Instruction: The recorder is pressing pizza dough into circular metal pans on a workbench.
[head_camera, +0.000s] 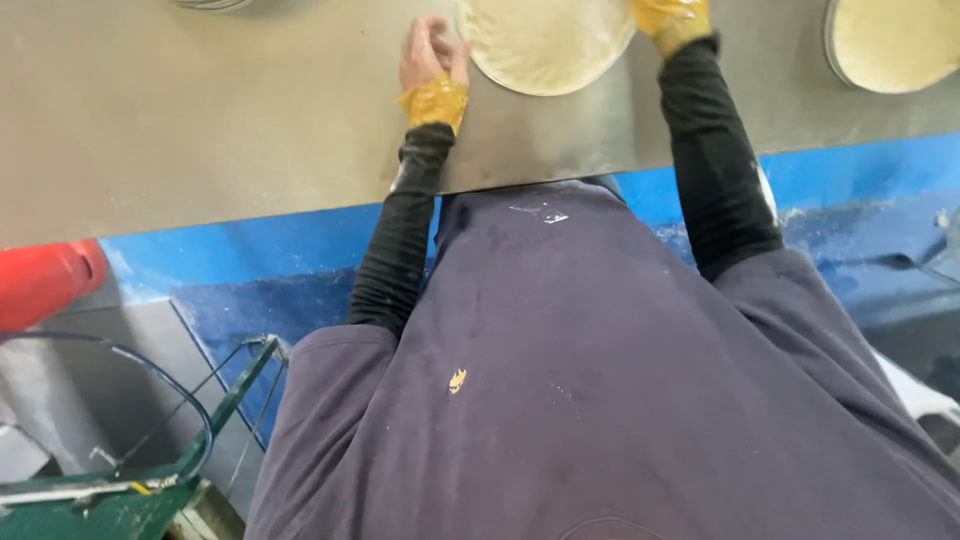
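Observation:
A pale, flat round dough disc (545, 45) lies on the grey metal table (200, 120) at the top of the head view, partly cut off by the frame edge. My left hand (428, 55) rests on the table against the disc's left rim, fingers slightly bent and holding nothing. A yellow wrap circles its wrist above a black sleeve. My right hand (672, 18) is at the disc's right rim. Only its yellow-wrapped wrist shows, and its fingers are out of the frame.
A second pale dough disc (890, 45) lies at the table's top right. Below the table edge are a blue floured floor (860, 200), a red cylinder (45, 280) at left, and a green metal frame with wire hoops (150, 470) at lower left.

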